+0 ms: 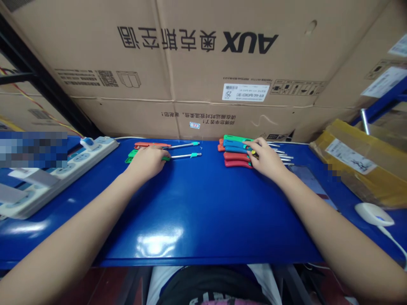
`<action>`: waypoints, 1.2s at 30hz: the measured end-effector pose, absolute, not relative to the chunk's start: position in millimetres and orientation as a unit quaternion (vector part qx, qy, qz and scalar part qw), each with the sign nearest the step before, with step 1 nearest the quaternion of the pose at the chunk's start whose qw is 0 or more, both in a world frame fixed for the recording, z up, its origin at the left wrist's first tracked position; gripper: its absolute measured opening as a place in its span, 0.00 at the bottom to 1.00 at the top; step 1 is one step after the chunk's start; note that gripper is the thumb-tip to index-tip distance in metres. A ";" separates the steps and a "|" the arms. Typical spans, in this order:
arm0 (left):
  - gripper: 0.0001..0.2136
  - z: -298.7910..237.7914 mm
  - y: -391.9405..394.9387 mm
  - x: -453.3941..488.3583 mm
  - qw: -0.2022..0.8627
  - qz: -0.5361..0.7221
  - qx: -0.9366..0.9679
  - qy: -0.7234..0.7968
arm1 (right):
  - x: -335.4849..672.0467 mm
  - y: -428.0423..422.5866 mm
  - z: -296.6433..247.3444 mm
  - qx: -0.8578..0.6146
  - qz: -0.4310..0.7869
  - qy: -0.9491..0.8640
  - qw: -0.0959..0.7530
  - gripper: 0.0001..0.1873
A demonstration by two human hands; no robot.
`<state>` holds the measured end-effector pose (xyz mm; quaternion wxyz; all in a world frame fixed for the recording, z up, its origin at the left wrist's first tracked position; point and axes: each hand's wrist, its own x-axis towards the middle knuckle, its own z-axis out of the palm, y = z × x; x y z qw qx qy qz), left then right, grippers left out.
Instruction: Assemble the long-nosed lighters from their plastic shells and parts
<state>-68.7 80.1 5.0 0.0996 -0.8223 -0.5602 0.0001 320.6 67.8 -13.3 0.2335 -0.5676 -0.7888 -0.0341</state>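
At the left of the blue table, my left hand [148,160] curls over a green-handled tool [129,157] with a thin metal rod. Just behind it lies a red-handled tool [152,145] of similar shape; both rods point right and carry teal bits near their tips. Right of centre, my right hand [265,156] reaches over a bundle of such tools, its thumb and fingers closed around a blue-handled tool [234,144]. Beside that are a green handle [237,138] and red handles [237,163]. A small yellow part shows between the fingers. My fingers hide the joints of handles and rods.
A large cardboard sheet [190,76] stands along the table's back edge. A white power strip [73,169] with plugs lies at left. At right are a yellow-taped carton [365,161], a flat dark-edged panel [310,186] and a white corded device [374,214].
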 end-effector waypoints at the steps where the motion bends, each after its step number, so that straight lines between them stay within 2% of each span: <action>1: 0.17 5.4 78.3 -66.9 0.097 0.001 -0.829 -0.551 | 319.1 65.2 -10.2 -0.566 -0.035 -0.789 0.236 0.22; 5: 0.15 5.4 65.5 -53.5 0.085 0.000 -0.865 -0.495 | 307.8 49.9 2.9 -0.529 -0.016 -0.818 0.224 0.22; 12: 0.13 -0.4 46.4 -30.0 0.062 -0.029 -0.909 -0.411 | 281.6 32.8 -9.0 -0.418 0.038 -0.900 0.115 0.13; 15: 0.16 -2.2 49.2 -31.0 0.063 -0.049 -0.906 -0.416 | 279.9 35.0 -17.7 -0.405 0.040 -0.909 0.085 0.11; 21: 0.20 -8.4 63.2 -41.4 0.082 -0.083 -0.871 -0.478 | 284.7 39.1 -17.0 -0.409 0.026 -0.908 0.086 0.19; 26: 0.24 -16.8 69.1 -45.7 0.095 -0.090 -0.837 -0.531 | 283.5 37.2 -12.8 -0.423 0.009 -0.902 0.087 0.18; 30: 0.27 -10.2 63.0 -40.2 0.087 -0.090 -0.849 -0.514 | 283.2 35.9 -8.6 -0.441 -0.005 -0.893 0.092 0.17; 33: 0.30 0.4 56.0 -37.4 0.035 -0.061 -0.879 -0.472 | 284.2 35.9 -6.6 -0.456 -0.009 -0.885 0.094 0.15; 36: 0.27 8.4 53.0 -41.7 -0.018 -0.025 -0.901 -0.432 | 286.1 36.3 -6.2 -0.465 -0.007 -0.881 0.091 0.14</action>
